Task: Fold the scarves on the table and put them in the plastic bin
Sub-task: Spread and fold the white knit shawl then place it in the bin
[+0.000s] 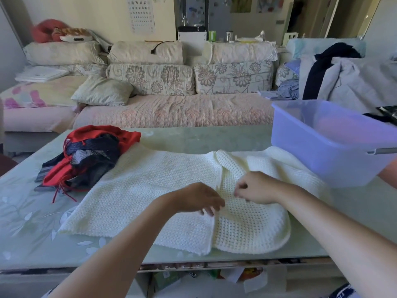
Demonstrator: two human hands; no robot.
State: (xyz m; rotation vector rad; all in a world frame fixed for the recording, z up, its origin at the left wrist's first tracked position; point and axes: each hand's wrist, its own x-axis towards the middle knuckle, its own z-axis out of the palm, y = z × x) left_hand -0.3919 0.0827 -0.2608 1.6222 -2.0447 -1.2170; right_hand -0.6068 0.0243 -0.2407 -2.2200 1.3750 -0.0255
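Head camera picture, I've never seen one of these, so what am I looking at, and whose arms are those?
There is no machine here. A person wears a camera on the head, so you see their own two arms reaching forward. On the table lies a cream knitted scarf, partly folded over. The left hand rests at the folded edge; whether it pinches is unclear. The right hand has a grip on the knit with curled fingers. A pile of red and dark scarves lies to the left, and a bluish plastic bin stands to the right.
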